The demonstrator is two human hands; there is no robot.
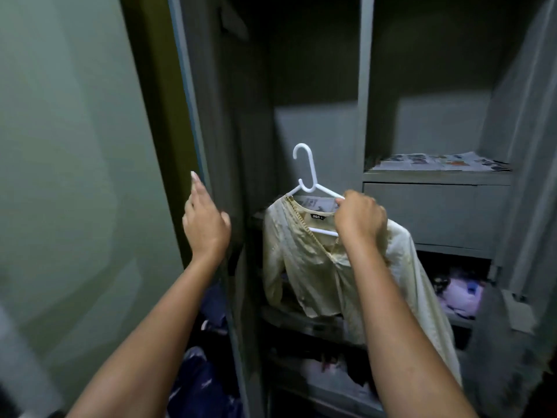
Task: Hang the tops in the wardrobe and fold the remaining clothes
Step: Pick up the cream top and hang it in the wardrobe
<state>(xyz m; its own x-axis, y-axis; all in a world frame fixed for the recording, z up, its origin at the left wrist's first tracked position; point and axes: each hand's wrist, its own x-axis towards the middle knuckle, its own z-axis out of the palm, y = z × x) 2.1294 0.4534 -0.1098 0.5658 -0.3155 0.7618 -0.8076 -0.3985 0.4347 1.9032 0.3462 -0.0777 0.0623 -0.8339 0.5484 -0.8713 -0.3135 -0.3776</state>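
The right hand [360, 218] grips the hanger [313, 188] with the cream top [304, 267]; the left hand [205, 224], fingers straight, rests on the wardrobe door [187, 116]; the top may slip off if the hanger tilts.

A pale cream top [304, 267] with gold-yellow neckline trim and a black label hung on a white hanger [310, 182] at centre frame. The wardrobe [437, 206] was grey; dark navy patterned fabric [196, 384] lay lower left, lilac clothing [461, 294] at right.

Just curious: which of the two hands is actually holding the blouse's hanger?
The right hand grips the white plastic hanger carrying the cream blouse; the left hand rests open against the grey wardrobe door.
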